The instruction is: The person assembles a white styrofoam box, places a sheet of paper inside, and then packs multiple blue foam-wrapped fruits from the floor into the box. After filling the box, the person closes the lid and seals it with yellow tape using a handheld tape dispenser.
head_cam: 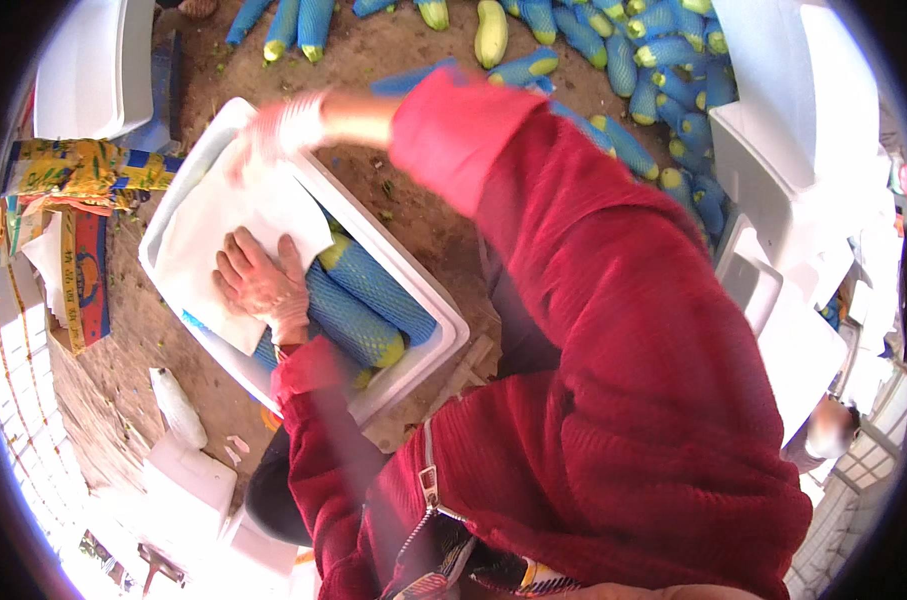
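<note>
A white foam box [423,300] stands tilted in view before me, holding pale green squashes in blue foam netting [356,311]. A white sheet [198,240], apparently paper, covers the box's far and left part. My left hand [258,277] lies palm down on the sheet with its fingers apart. At the box's far end is my right hand [262,142], in a pale glove or wrap, blurred by motion over the sheet's far edge; its fingers cannot be made out clearly.
Netted squashes [663,82] and one bare squash [491,34] lie on the brown ground beyond. White foam boxes [761,157] stand at right, more at upper left [93,67]. A printed carton [85,277] is at left, a white wrapped object [179,409] lower left. A person [828,431] is at far right.
</note>
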Demonstrator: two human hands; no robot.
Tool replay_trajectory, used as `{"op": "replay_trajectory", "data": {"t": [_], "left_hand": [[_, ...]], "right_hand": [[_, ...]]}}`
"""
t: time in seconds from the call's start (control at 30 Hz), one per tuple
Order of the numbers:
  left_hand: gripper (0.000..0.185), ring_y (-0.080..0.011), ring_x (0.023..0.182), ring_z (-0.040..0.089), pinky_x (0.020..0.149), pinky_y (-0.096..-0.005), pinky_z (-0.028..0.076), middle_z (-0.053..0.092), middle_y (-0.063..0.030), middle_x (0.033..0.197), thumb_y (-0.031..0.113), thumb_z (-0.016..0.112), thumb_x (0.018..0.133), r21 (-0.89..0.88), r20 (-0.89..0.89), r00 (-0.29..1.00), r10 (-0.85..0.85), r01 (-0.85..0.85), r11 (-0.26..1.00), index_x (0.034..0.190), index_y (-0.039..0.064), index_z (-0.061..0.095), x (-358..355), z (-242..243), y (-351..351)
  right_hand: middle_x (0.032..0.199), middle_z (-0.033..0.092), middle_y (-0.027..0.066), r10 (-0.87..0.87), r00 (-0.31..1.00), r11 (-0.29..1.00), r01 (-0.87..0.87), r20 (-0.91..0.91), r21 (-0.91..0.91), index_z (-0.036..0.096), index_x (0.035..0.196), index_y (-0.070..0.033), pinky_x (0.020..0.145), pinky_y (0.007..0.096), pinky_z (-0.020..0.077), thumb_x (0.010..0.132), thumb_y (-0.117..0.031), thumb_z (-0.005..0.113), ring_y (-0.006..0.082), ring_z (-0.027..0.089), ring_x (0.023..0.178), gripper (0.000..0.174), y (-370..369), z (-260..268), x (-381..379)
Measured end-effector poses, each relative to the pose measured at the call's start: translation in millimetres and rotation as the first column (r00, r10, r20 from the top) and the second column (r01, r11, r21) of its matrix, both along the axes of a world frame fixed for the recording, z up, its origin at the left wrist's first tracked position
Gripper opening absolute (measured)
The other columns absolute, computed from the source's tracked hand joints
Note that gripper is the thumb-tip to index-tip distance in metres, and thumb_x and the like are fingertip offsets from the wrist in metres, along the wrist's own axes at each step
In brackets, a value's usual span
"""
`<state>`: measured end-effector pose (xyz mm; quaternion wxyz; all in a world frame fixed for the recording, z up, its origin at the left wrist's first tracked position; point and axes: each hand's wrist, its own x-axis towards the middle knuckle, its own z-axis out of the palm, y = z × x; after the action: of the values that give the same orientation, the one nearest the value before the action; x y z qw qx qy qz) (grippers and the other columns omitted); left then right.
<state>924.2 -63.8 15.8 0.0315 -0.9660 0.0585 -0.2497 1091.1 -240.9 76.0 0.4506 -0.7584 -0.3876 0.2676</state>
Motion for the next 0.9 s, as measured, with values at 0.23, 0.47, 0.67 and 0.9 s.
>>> {"op": "replay_trajectory", "data": {"t": [0.23, 0.47, 0.67, 0.9], "left_hand": [[0.067, -0.0370, 0.124, 0.047, 0.107, -0.0517, 0.033, 0.054, -0.0139, 0.134, 0.054, 0.055, 0.089, 0.052, -0.085, 0.993, 0.083, -0.079, 0.995, 0.136, 0.008, 0.046, 1.6, -16.2, 5.2], [0.068, -0.0386, 0.126, 0.045, 0.108, -0.0502, 0.032, 0.051, -0.0184, 0.136, 0.051, 0.051, 0.092, 0.139, -0.169, 0.978, 0.123, -0.100, 0.985, 0.138, 0.002, 0.043, 2.2, -16.0, 4.1], [0.067, -0.0407, 0.123, 0.047, 0.107, -0.0506, 0.035, 0.050, -0.0208, 0.135, 0.051, 0.047, 0.094, 0.192, -0.163, 0.979, 0.120, -0.088, 0.977, 0.138, 0.000, 0.042, 5.9, -14.9, 6.6], [0.051, -0.0364, 0.124, 0.049, 0.106, -0.0406, 0.038, 0.052, -0.0238, 0.134, 0.024, 0.058, 0.096, -0.431, -0.275, 0.959, -0.074, -0.054, 0.901, 0.136, -0.004, 0.046, 15.9, 30.7, -52.7]], "right_hand": [[0.111, 0.064, 0.0137, -0.882, 0.407, 0.311, 0.882, -0.239, 0.354, 0.057, 0.120, -0.003, 0.086, 0.0370, 0.0482, 0.081, -0.022, 0.071, 0.0218, 0.060, 0.105, 0.046, -278.9, -57.6, 11.0], [0.124, 0.057, 0.0249, -0.973, -0.086, -0.011, 0.943, -0.213, -0.332, 0.038, 0.133, 0.005, 0.093, 0.0423, 0.0485, 0.065, -0.045, 0.082, 0.0357, 0.058, 0.112, 0.095, -257.1, -243.6, -115.6], [0.124, 0.055, 0.0208, -0.997, 0.049, 0.011, 0.841, 0.056, -0.541, 0.039, 0.132, 0.000, 0.092, 0.0455, 0.0495, 0.062, -0.034, 0.083, 0.0360, 0.056, 0.113, 0.090, -248.2, -266.5, -103.2], [0.113, 0.063, 0.0177, -0.107, -0.203, 0.074, 0.975, -0.973, -0.211, 0.054, 0.122, 0.002, 0.078, 0.0480, 0.0563, 0.077, -0.019, 0.073, 0.0302, 0.065, 0.093, 0.053, -261.8, -225.8, -101.7]]}}
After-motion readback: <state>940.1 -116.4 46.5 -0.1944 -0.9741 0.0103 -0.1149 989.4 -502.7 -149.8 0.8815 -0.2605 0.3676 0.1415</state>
